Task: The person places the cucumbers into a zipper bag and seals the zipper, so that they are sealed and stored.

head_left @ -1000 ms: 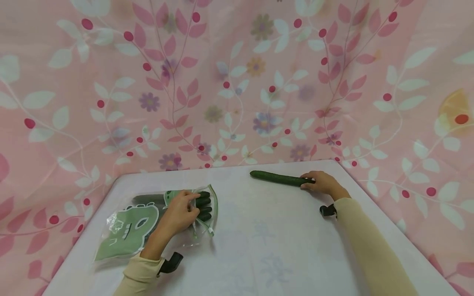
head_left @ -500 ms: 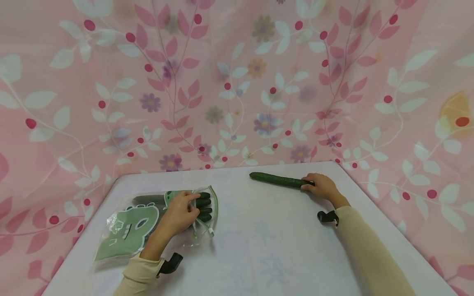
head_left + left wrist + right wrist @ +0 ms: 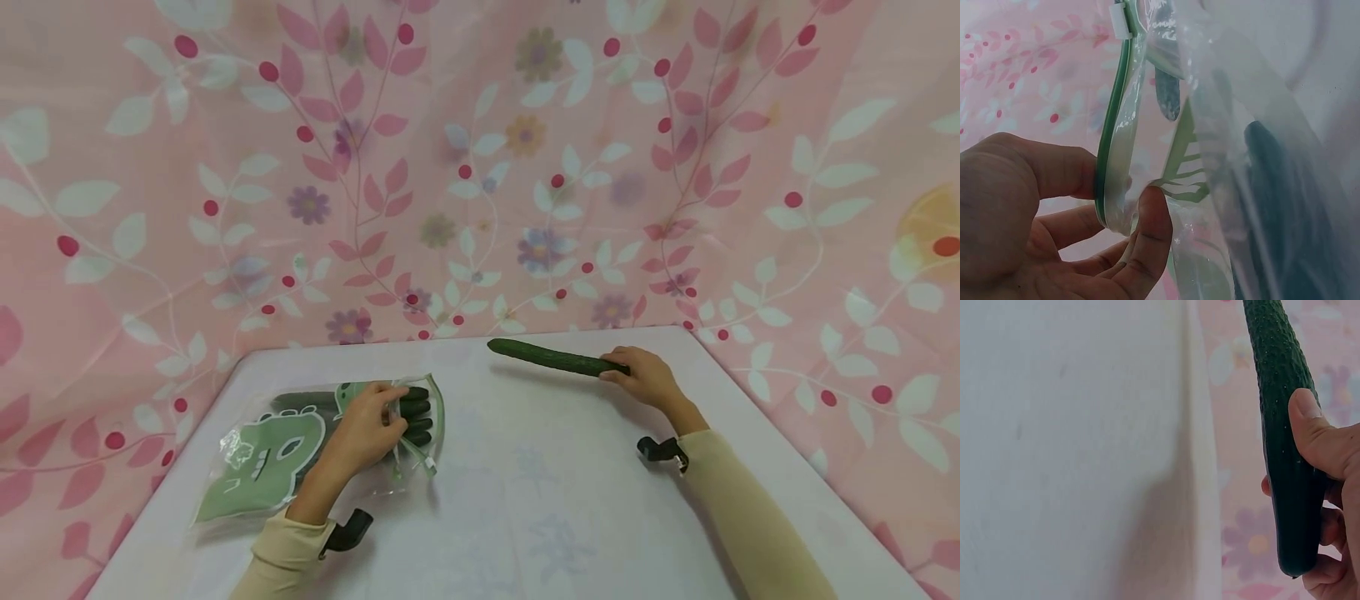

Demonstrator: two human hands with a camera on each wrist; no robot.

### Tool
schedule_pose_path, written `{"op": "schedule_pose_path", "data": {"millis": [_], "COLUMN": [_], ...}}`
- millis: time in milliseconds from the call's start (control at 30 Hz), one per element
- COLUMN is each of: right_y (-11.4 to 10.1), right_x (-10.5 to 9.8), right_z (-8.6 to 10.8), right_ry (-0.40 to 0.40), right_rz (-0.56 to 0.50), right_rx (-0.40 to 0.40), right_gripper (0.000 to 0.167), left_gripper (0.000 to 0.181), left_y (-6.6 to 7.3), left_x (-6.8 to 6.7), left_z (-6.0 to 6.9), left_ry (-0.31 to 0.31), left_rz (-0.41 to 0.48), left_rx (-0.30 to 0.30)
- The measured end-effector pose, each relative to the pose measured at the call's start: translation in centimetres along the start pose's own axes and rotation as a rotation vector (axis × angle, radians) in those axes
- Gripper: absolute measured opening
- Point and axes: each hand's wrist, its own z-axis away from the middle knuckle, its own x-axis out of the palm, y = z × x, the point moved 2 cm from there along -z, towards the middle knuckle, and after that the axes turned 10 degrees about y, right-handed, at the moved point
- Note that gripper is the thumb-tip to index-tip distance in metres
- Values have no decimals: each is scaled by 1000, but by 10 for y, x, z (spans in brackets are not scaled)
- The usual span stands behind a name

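At the left of the table in the head view lies a clear zip bag [image 3: 258, 462] with a green cartoon print. Several cucumbers [image 3: 417, 410] are inside, their dark ends close to its mouth at the right. My left hand [image 3: 366, 429] grips the bag near that mouth; in the left wrist view, thumb and fingers hold its green zip edge [image 3: 1110, 125]. On the right, my right hand [image 3: 647, 379] holds a long single cucumber [image 3: 547, 357] by one end, thumb on top. Its far tip points left and sits slightly higher, and the bag is apart from it.
A white table [image 3: 517, 500] with faint bluish marks spreads beneath both hands. Behind and beside it hangs a pink floral curtain [image 3: 480, 208]. Black camera mounts sit at both wrists, and a white slider [image 3: 1120, 22] rides on the zip.
My right hand has lifted the cucumber off the table and shifted it a little to the left, its far tip rising. The left hand and bag hold their place.
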Motion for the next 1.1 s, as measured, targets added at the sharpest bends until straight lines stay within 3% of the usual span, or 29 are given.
{"op": "schedule_pose_path", "data": {"millis": [267,633,1100], "right_y": [-33,-77,-109], "right_x": [1,9,30], "right_z": [-5,-12,-17], "right_ry": [25,-9,-34], "right_rz": [-35,-79,-119], "right_rx": [-71,-184,-266], "right_gripper": [32,34,33], "left_gripper": [48,48,49], "left_y": [2,0,2], "left_x": [-1,0,-1], "left_z": [0,-2,-2], "left_ry": [-1,8,12], "left_rz": [-1,-27,-34], "left_rx": [6,6,5]}}
